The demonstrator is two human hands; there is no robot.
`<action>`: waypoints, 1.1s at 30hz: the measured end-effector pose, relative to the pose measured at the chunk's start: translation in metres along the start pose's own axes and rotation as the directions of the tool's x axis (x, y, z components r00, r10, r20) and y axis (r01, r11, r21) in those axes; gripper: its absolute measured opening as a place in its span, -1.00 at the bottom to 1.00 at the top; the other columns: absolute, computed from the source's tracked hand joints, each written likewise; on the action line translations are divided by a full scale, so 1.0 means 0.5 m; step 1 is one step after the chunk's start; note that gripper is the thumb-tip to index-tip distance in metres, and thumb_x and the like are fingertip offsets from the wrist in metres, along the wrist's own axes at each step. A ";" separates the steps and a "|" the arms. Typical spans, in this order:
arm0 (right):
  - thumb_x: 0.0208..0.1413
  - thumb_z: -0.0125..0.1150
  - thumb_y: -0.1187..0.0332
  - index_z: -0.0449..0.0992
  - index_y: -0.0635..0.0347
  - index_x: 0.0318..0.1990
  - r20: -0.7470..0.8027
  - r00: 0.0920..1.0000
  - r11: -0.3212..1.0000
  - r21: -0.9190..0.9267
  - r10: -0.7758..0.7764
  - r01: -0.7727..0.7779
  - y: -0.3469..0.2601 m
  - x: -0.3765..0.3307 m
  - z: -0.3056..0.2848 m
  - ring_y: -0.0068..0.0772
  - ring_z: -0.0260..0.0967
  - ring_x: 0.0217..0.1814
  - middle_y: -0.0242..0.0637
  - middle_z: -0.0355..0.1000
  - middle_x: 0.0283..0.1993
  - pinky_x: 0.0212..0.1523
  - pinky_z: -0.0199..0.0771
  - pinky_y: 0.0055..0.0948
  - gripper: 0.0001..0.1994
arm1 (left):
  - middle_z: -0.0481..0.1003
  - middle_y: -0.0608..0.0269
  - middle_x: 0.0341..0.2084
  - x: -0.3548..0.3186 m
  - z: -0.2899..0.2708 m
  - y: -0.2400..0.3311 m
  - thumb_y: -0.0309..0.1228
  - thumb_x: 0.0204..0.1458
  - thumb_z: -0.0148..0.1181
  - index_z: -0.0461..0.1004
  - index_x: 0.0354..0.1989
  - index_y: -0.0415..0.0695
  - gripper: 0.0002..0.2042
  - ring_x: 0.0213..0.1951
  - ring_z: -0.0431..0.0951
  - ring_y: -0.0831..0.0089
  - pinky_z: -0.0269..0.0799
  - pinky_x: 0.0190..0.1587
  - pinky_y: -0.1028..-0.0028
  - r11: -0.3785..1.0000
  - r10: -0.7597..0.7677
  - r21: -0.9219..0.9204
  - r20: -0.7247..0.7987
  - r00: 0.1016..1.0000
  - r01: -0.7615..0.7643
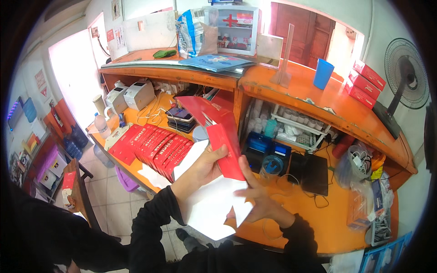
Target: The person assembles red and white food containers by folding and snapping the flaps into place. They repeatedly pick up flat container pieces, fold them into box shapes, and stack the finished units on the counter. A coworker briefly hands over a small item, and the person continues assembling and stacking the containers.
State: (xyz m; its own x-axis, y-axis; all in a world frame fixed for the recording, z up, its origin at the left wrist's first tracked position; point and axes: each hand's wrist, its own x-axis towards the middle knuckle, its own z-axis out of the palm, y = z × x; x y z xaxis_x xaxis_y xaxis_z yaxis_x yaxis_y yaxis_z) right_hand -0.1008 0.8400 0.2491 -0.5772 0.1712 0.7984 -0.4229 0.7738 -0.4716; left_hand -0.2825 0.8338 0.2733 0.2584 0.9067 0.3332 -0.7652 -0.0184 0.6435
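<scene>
A red printed cardboard piece with a white inner side (226, 151), which looks like a partly folded box, is held up in front of me over the desk. My left hand (202, 169) is closed on its left side, thumb pressed on the red panel. My right hand (260, 196) grips the lower right edge, its index finger along the red panel and the other fingers at the white flap. A wide white panel (207, 207) hangs below between my hands. To the left, a fanned row of similar red printed cartons (159, 148) lies on the desk.
Behind the row stand white small printers (139, 94), a water bottle (101, 123) and a stack of dark phones or tablets (180, 120). A clear cup (271, 166) and a dark laptop-like slab (315, 174) are to the right. A raised orange counter (318, 98) runs behind.
</scene>
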 end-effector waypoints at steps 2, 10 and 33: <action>-0.26 0.41 0.27 0.10 -0.01 0.13 -0.225 0.955 0.965 0.221 0.191 -0.141 0.004 -0.013 0.009 0.11 -0.44 0.38 0.16 -0.31 0.32 0.27 -0.29 -0.02 -0.25 | 0.33 0.14 -0.04 -0.003 0.012 -0.010 -0.30 0.02 0.08 0.14 0.06 -0.20 -0.54 0.00 0.37 0.30 0.32 0.05 0.32 0.997 0.008 0.078 -0.078 0.997 -0.002; -0.23 0.32 0.30 0.46 0.14 -0.26 -0.123 0.971 0.900 -0.414 -0.205 0.137 -0.042 0.000 -0.056 0.09 0.14 0.17 -0.28 0.42 -0.08 0.12 0.22 0.02 -0.69 | 0.33 0.18 -0.04 -0.055 0.077 0.010 -0.45 0.10 -0.06 0.13 0.04 -0.19 -0.67 -0.02 0.38 0.37 0.35 -0.01 0.30 0.946 0.115 0.307 -0.008 0.993 -0.107; -0.23 0.28 0.32 0.53 -0.09 -0.24 -0.246 0.840 0.683 -0.706 -0.484 0.187 -0.087 0.118 -0.045 -0.30 0.19 -0.07 -0.32 0.32 -0.09 -0.23 0.23 -0.42 -0.72 | 0.45 0.12 -0.27 -0.084 0.062 -0.112 -0.45 -0.02 0.08 0.38 -0.17 -0.29 -0.75 -0.27 0.47 0.36 0.37 -0.28 0.47 0.437 0.446 0.867 0.022 0.895 -0.239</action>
State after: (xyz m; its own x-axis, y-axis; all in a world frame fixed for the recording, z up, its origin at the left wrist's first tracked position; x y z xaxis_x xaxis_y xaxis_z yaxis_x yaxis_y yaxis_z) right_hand -0.1005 0.8302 0.3252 -0.1086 -0.0803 0.9908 0.0964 0.9912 0.0909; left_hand -0.2324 0.7836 0.2446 -0.0973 0.7941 0.5999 0.1154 -0.5897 0.7993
